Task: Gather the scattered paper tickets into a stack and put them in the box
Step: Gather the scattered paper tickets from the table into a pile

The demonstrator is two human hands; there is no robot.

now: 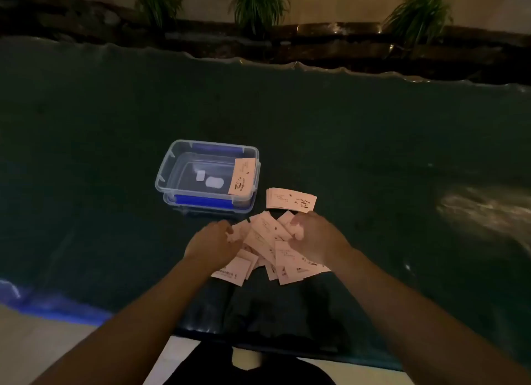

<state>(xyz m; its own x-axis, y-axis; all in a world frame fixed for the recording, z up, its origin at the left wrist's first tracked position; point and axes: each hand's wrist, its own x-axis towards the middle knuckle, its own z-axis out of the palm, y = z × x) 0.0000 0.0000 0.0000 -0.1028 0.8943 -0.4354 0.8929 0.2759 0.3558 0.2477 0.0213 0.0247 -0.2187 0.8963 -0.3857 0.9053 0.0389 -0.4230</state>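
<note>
Beside clear plastic box (pixel 207 175), flat rectangular paper tickets (pixel 270 245)

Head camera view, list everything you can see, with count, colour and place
Box: one, clear plastic with blue clips, open, on the table left of centre.
Ticket in the box: one, pale pink, leaning against its right wall.
Stacked tickets: one small pile, pale pink, right of the box.
Scattered tickets: many, count unclear, pale pink, overlapping in front of the box.
Table cover: one, dark green.
Plants: three, green, along the far edge.
Left hand: on the left edge of the scattered tickets.
Right hand: on their right edge.
</note>
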